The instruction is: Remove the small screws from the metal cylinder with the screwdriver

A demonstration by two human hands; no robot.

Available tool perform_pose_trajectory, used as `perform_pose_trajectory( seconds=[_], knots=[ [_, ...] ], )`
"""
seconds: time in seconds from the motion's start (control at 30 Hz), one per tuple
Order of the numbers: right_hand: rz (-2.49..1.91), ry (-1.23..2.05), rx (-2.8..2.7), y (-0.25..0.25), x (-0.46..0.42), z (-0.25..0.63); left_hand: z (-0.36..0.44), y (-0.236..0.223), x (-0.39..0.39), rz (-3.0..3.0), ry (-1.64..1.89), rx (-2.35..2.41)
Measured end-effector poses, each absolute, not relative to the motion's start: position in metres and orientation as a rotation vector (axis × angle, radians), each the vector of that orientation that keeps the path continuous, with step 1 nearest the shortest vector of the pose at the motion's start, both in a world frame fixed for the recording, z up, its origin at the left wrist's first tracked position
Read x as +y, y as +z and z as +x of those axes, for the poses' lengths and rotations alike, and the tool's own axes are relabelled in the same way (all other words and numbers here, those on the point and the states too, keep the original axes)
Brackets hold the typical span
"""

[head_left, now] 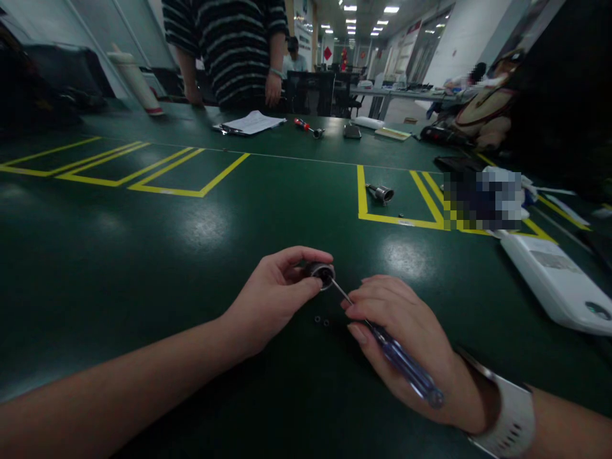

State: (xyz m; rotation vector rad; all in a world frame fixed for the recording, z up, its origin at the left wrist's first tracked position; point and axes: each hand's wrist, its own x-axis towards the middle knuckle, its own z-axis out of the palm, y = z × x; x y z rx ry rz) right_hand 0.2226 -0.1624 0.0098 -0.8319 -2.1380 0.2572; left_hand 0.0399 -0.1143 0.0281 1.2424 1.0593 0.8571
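My left hand [272, 296] is closed round a small cup-shaped metal part [324, 274], its open mouth turned toward my right side. In my right hand [401, 338] is a screwdriver with a clear bluish handle [411, 370]; its thin shaft runs up to the left. The tip reaches into the mouth of the metal part, so what it touches inside is hidden. Two tiny rings or nuts [322, 320] lie on the green table just below the part. Farther off, a similar metal part with a stem [381, 193] rests inside a yellow-taped box.
Yellow tape [167, 191] marks boxes on the green tabletop [143, 255]. A white device [557, 280] lies at right. Toward the back are a clipboard with papers [253, 122], a red-handled tool [308, 127], a phone [352, 131] and a tall cup [136, 83]. A person in a striped shirt [234, 51] stands opposite.
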Motion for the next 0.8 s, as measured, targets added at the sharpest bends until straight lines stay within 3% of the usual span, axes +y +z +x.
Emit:
perform_pose_trajectory(
  seconds=[0.8],
  knots=[
    [-0.821,0.161,-2.194,0.0135,-0.1654,0.2202,0.0442,0.0303,-0.1155,1.28,0.936,1.089]
  ],
)
